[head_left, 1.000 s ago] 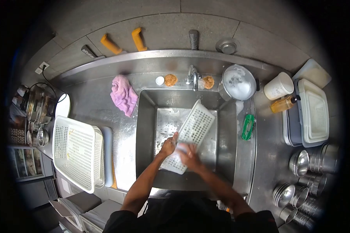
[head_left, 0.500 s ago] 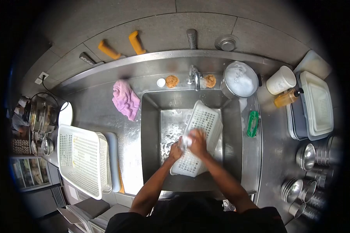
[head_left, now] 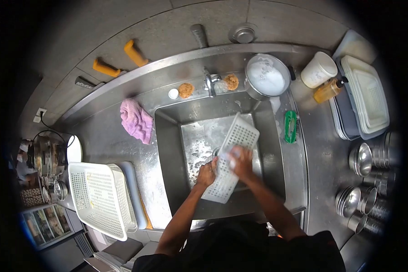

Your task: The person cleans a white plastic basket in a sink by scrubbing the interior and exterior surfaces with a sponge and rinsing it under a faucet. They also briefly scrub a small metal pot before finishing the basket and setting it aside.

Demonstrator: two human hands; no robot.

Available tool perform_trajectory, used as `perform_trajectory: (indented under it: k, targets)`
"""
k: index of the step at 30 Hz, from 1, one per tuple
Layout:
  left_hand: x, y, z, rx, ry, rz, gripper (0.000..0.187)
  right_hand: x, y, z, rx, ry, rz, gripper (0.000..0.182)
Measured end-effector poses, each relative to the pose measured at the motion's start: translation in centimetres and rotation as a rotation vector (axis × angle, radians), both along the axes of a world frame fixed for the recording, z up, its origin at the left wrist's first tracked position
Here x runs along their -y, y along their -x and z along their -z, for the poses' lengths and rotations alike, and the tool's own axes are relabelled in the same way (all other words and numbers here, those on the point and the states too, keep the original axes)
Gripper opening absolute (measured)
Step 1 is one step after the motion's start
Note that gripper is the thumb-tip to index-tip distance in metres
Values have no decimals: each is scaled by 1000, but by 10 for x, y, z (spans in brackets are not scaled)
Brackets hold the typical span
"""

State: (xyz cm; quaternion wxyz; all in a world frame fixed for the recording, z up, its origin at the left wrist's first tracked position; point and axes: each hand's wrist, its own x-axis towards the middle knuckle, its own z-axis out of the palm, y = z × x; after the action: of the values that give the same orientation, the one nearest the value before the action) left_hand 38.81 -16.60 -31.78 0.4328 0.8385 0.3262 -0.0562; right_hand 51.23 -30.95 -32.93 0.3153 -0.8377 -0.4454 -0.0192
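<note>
Left fingers (head_left: 214,162) at basket (head_left: 224,178) edge, right fingers (head_left: 238,153) mid-basket

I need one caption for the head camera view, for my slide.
At a metal sink, the left hand holds a slanting white basket; the right hand is blurred against it.

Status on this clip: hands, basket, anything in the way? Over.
Left grip holding basket by its left edge. Right grip blurred over it, holding something pale, unclear what. Basket slanted in sink; nothing visibly blocking.
</note>
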Motion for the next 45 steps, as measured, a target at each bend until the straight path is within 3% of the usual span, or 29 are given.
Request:
perform_trajectory:
  k: [2, 4, 6, 7, 8, 10, 11, 13, 14, 16, 18, 20, 22, 25, 27, 29, 30, 31, 33, 35, 36, 37, 38, 39, 41, 44, 45]
  targets:
    - [7, -17, -4, -79, -22, 24, 61, -12, -56, 16, -92, 217, 393, 54]
    - [13, -13, 13, -95, -46, 29, 58, -13, -69, 36, -134, 200, 563, 56]
    - [11, -11, 22, 43, -177, 31, 58, -19, 1, 71, -40, 6, 583, 53]
    - [4, -14, 8, -60, -99, -44, 55, -21, 41, 66, -170, -82, 487, 52]
    - [0, -10, 10, -64, -100, -48, 55, -23, 72, 53, -302, -166, 390, 52]
    - [-10, 3, 23, -133, -42, -141, 54, -24, 88, 8, -431, -77, 105, 52]
    - [-19, 11, 37, -181, -70, -87, 54, -27, 76, -6, -428, -83, 106, 52]
    - [-26, 9, 12, -166, -79, -111, 54, -44, 15, -36, -371, -293, 213, 54]
    - [-29, 10, 2, -158, -78, -138, 54, -49, -25, -68, -243, -381, 281, 51]
    - [-49, 15, 29, -57, -165, -157, 44, -54, -115, -131, 37, -443, 346, 49]
    - [-66, 6, 29, 66, 3, -303, 37, -57, -187, -174, 258, -322, 427, 52]
    - [-95, -4, 80, 209, -35, -311, 31, -63, -247, -180, 263, -194, 404, 52]
    - [-112, -28, 84, 179, 186, -497, 36, -71, -286, -164, 121, 384, 336, 52]
    - [-85, -44, 28, 9, 177, -452, 42, -76, -298, -129, -55, 490, 323, 53]
    - [-60, -49, -33, 39, 185, -417, 46, -81, -305, -118, -73, 486, 329, 54]
    - [-46, -47, -47, 45, 210, -392, 51, -83, -323, -95, -164, 498, 299, 59]
    - [-43, -45, -47, 176, 131, -341, 53, -83, -336, -80, -185, 424, 301, 57]
    - [-42, -42, -47, 307, 49, -294, 56, -82, -332, -88, -172, 327, 314, 54]
    - [-47, -41, -48, 310, 103, -275, 58, -84, -299, -132, -140, 101, 423, 48]
    - [-40, -53, -55, 406, 130, -302, 65, -79, -242, -141, -18, -215, 364, 45]
    - [-38, -55, -57, 406, 139, -307, 65, -72, -194, -157, -114, -280, 297, 40]
    - [-38, -61, -59, 325, 176, -292, 68, -67, -148, -149, -49, -378, 244, 39]
    - [-38, -66, -61, 246, 212, -273, 71, -59, -105, -133, -182, -367, 172, 39]
    - [-33, -70, -59, 317, 87, -258, 76, -51, -62, -117, -82, -348, 1, 43]
    - [-37, -66, -55, 316, 190, -248, 76, -35, 4, -92, 118, -244, -149, 51]
    - [-18, -48, -72, 327, 307, -226, 78, -43, -49, -82, 166, -208, -75, 52]
    - [-7, -41, -72, 324, 126, -161, 78, -54, -78, -103, 65, -219, 33, 50]
